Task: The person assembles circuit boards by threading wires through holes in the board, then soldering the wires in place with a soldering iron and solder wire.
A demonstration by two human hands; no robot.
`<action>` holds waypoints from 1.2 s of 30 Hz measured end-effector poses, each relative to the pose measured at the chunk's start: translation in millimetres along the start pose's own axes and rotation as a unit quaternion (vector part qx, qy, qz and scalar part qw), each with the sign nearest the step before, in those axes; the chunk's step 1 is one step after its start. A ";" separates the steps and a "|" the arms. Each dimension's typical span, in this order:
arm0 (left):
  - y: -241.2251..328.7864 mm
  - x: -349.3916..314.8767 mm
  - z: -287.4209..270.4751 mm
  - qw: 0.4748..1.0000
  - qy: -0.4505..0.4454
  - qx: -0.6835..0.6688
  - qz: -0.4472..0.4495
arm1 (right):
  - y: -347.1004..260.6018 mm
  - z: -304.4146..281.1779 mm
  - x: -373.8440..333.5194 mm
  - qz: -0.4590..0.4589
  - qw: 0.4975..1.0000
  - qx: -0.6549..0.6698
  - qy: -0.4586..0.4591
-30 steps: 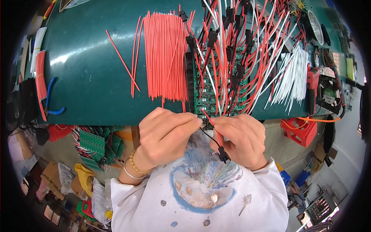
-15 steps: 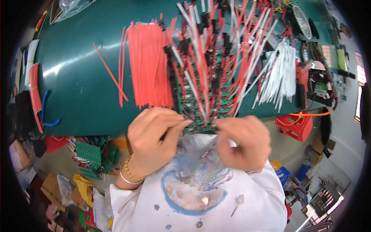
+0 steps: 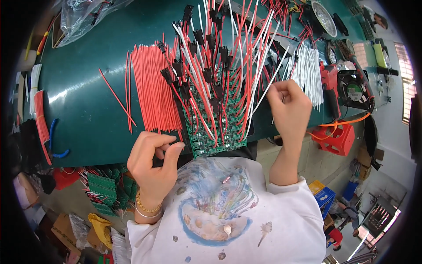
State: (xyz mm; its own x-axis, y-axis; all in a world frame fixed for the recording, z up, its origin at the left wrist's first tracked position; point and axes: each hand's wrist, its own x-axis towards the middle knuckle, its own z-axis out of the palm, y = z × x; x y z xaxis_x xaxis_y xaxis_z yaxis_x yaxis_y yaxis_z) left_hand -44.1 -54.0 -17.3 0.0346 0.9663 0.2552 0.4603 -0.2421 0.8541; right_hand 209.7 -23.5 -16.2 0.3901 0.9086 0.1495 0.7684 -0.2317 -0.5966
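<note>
A green circuit board panel (image 3: 200, 152) lies at the table's front edge, with red and white wires ending in black connectors (image 3: 211, 42) standing up from it. My left hand (image 3: 151, 165) is at the panel's left front corner, just below the bundle of red wires (image 3: 156, 88). Its thumb and index finger are drawn together beside the wire ends; anything between them is too small to make out. Raised to the right of the panel, my right hand (image 3: 290, 108) has its fingers curled and pinched beside a slanting white wire. What it holds, if anything, is hidden.
White wires (image 3: 305, 72) lie in a bundle at right, beside a red-handled tool (image 3: 329, 83) and a black fan (image 3: 354, 90). Loose red wires (image 3: 116, 97) lie at left. A red stool (image 3: 336, 138) stands below the table's right end. Wired green boards (image 3: 103, 189) are stacked below left.
My right hand has left the panel's front edge and moved up and right toward the white wires. My left hand has drawn back slightly left and down, off the board.
</note>
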 end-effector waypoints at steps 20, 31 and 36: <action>12.0 -17.9 -9.8 0.973 -0.118 -0.084 0.179 | -46.4 11.6 -74.5 -0.468 0.866 0.158 -0.075; -11.2 -22.3 -3.9 0.969 -0.042 0.029 0.243 | -45.5 28.9 -72.5 -0.446 0.887 0.108 -0.050; -12.9 -21.5 -3.3 0.968 -0.048 0.032 0.243 | -45.9 29.9 -72.3 -0.452 0.884 0.111 -0.035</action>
State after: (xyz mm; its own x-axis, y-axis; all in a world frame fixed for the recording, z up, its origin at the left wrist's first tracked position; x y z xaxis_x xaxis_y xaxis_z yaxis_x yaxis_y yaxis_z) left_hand -53.7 -72.0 -32.3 0.3411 0.7446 0.5738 0.4227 -0.6667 0.6138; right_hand 131.1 -68.1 -23.2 -0.3712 0.7083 0.6004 0.6278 0.6679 -0.3998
